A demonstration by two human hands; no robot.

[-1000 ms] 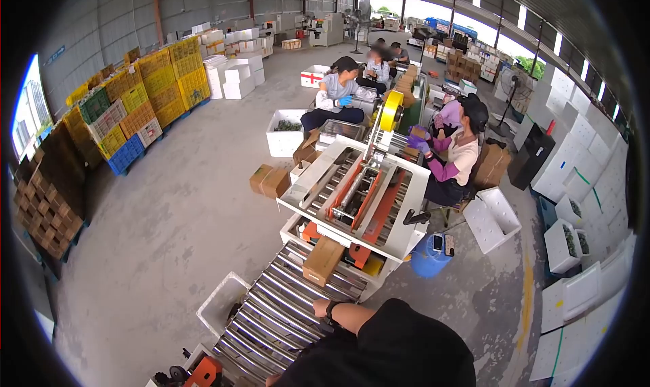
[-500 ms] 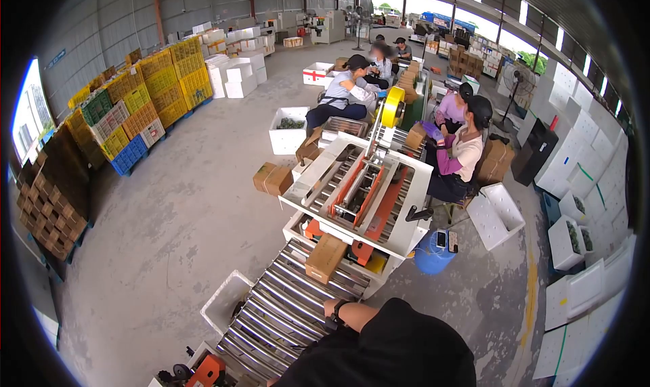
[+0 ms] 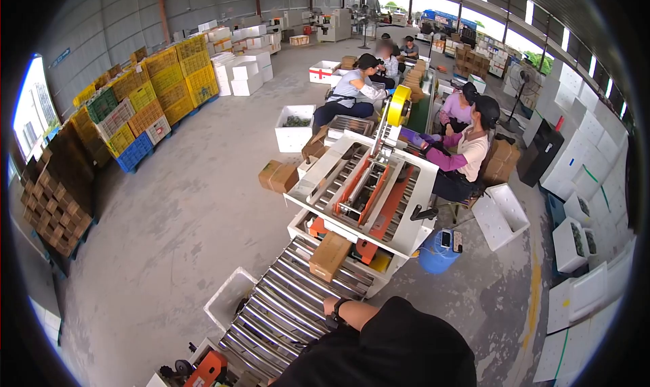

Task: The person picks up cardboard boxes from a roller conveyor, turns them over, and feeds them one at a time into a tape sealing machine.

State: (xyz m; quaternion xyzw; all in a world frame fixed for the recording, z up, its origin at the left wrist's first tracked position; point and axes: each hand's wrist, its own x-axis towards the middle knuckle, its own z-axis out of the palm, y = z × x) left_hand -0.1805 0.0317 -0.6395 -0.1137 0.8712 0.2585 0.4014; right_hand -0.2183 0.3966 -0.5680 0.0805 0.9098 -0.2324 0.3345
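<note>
My right hand (image 3: 331, 305), with a dark watch on its wrist, is at the near side of the roller conveyor (image 3: 279, 306). Its fingers are too hidden to tell how they are held or whether they grip anything. Just beyond it, a closed brown cardboard box (image 3: 330, 256) sits on the rollers at the mouth of the carton sealing machine (image 3: 313, 196). A clear gap separates hand and box. A yellow tape roll (image 3: 399, 105) stands on top of the machine. My left hand is outside the picture, and my black sleeve (image 3: 406, 339) covers the lower middle.
Co-workers sit along the line beyond the machine; one in purple gloves (image 3: 414, 140) reaches toward its infeed. A white foam bin (image 3: 230, 297) stands left of the rollers, a blue drum (image 3: 437, 255) on the right. An orange-and-white machine part (image 3: 208, 368) is at lower left.
The whole view has shifted slightly. The gloved co-worker's hands have moved over the line, and the carton beside them no longer shows. My right hand and the box on the rollers stay put.
</note>
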